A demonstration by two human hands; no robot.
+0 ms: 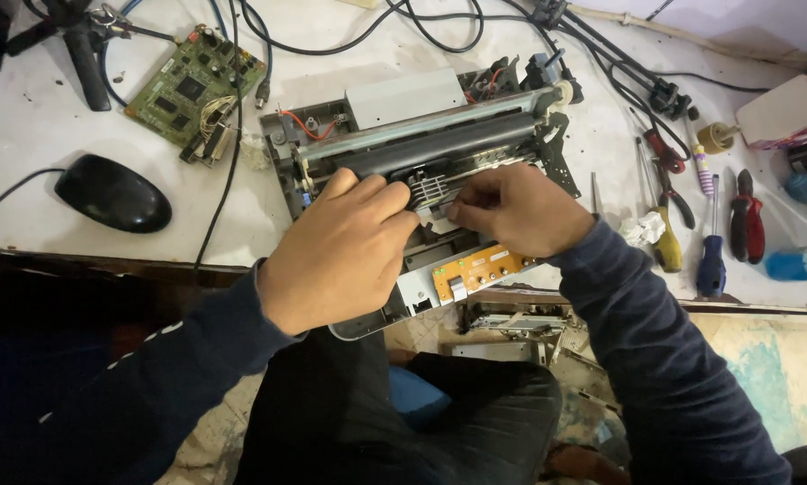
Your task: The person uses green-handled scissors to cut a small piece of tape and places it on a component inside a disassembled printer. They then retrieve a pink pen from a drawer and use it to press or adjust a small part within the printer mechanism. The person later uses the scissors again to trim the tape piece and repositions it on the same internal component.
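An opened printer chassis point(394, 108) lies on the white workbench, its long black roller bar point(439, 144) running across it. My left hand point(336, 251) rests on the left front of the chassis, fingers curled over the black bar's lower edge. My right hand point(516, 211) pinches a small white part at the middle of the mechanism, beside a ribbed white piece point(432, 189). An orange circuit board point(475, 269) sits at the chassis front edge, just below my right hand.
A green circuit board point(192, 85) and a black mouse point(114, 193) lie at the left. Screwdrivers point(710, 251), red-handled pliers point(746, 224) and a crumpled tissue point(641, 232) lie at the right. Black cables point(421, 27) cross the back. More printer parts point(511, 323) lie on the floor.
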